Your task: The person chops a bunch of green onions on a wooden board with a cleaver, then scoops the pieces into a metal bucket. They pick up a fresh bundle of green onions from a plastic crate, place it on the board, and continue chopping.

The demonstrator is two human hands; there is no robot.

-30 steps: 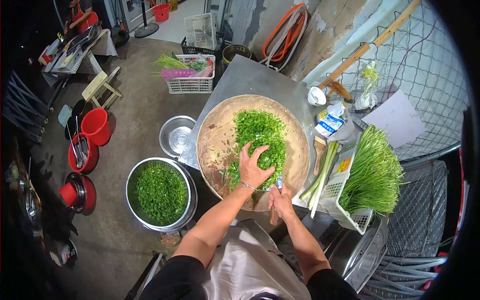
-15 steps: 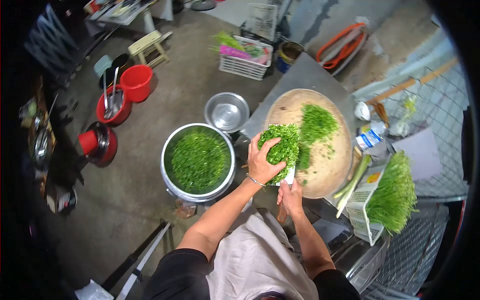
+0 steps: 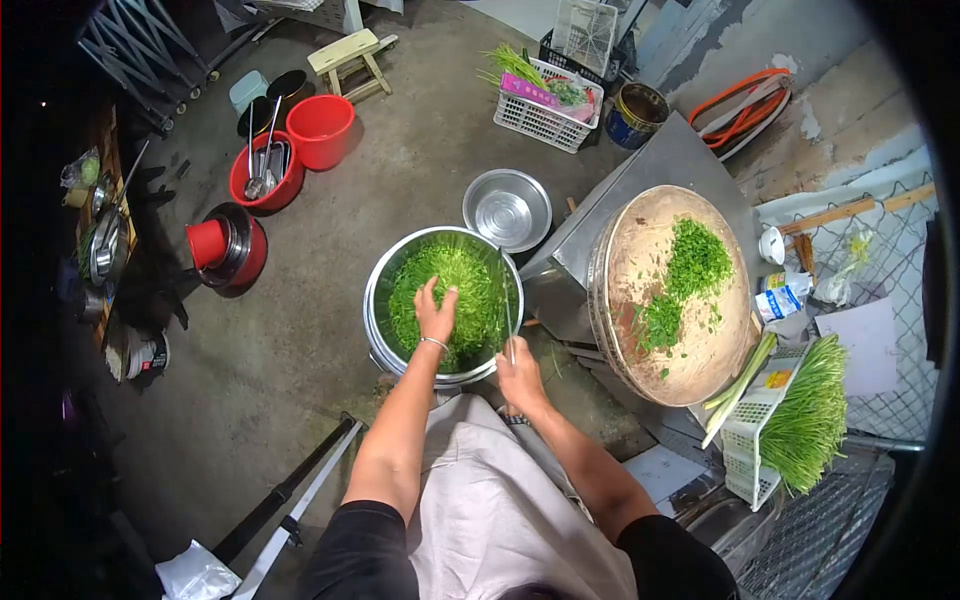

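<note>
A deep metal pot [image 3: 375, 335] is partly filled with chopped greens [image 3: 475, 285]. Over the greens, my left hand [image 3: 436, 315] has its fingers spread and holds nothing. At the pot's right rim my right hand [image 3: 520, 372] is closed round the handle of a cleaver [image 3: 508, 300], whose blade is edge-on to the camera, upright over the right side of the pot. More chopped greens [image 3: 697, 260] lie on the round wooden chopping board [image 3: 625, 270] to the right.
An empty metal basin [image 3: 508, 210] sits behind the pot. A white crate [image 3: 742, 455] of long green stalks [image 3: 805, 415] stands right of the board. Red buckets [image 3: 320, 130] and a wooden stool [image 3: 345, 55] are at the back left; a tripod leg [image 3: 290, 520] is at lower left.
Both hands have moved left from the board to the pot. The pile of chopped greens carried on the blade is now off it, and the pot holds more. The camera view has shifted.
</note>
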